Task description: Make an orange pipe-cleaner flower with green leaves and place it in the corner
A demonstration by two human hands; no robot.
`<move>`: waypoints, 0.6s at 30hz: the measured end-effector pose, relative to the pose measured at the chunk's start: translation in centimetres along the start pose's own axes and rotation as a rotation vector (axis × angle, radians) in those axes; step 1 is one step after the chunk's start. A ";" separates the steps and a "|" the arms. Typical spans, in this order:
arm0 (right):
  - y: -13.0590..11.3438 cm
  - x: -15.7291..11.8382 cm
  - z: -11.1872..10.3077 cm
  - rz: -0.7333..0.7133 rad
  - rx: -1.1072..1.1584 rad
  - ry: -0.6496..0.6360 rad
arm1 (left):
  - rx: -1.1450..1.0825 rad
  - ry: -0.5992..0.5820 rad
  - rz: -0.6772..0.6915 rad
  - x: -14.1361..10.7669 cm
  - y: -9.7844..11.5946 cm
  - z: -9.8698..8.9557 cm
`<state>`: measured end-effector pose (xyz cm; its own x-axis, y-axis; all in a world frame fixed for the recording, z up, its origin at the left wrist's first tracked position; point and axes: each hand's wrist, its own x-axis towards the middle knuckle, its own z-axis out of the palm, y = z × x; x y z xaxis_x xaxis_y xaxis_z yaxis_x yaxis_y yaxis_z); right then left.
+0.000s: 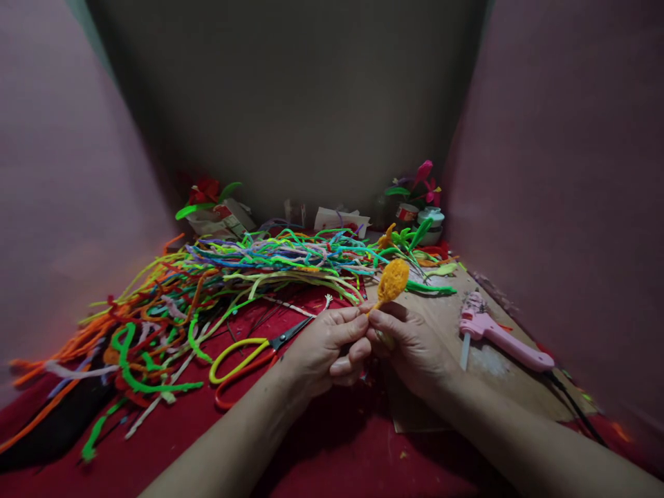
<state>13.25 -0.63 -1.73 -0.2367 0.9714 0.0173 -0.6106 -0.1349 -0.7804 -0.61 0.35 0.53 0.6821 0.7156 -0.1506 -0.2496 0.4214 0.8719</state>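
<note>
Between my two hands stands a yellow-orange fuzzy pipe-cleaner petal (393, 280), an oval loop with its narrow stem pointing down. My left hand (339, 342) is closed, thumb and forefinger pinching the base of that stem. From the other side my right hand (407, 339) pinches the same stem just below the oval. The fingertips of both hands nearly meet there and hide the stem's lower end. Just left of my left hand lie scissors (249, 360) with one yellow and one red handle, blades partly behind the hand.
Many coloured pipe cleaners (290, 252) are heaped across the back and left of the red cloth (332, 443). A pink glue gun (505, 339) with a black cord rests on a cardboard sheet (425, 415) at right. Pipe-cleaner flowers (428, 183) and small jars (430, 218) stand behind.
</note>
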 end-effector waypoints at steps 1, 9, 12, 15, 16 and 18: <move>0.0 0.0 0.0 -0.001 -0.007 0.015 | 0.072 0.034 0.016 0.0 0.1 0.2; 0.1 0.3 0.0 -0.031 -0.047 0.179 | 1.278 0.528 0.531 0.3 -1.7 0.1; 0.3 0.4 -0.1 -0.020 -0.099 0.197 | 1.361 0.507 0.563 0.3 -2.1 -0.4; 0.2 0.2 -0.1 -0.009 -0.155 0.163 | 1.124 0.506 0.453 0.4 -1.6 -0.2; 0.1 0.2 0.0 -0.006 -0.164 0.140 | 1.008 0.493 0.407 0.5 -1.3 -0.1; -0.2 0.0 0.2 -0.012 -0.166 0.089 | 0.767 0.440 0.316 0.5 -0.7 0.2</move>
<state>13.18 -0.66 -1.45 -0.1579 0.9872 -0.0221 -0.4786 -0.0961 -0.8728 0.06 0.23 -0.07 0.2996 0.9466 0.1196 0.2489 -0.1985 0.9480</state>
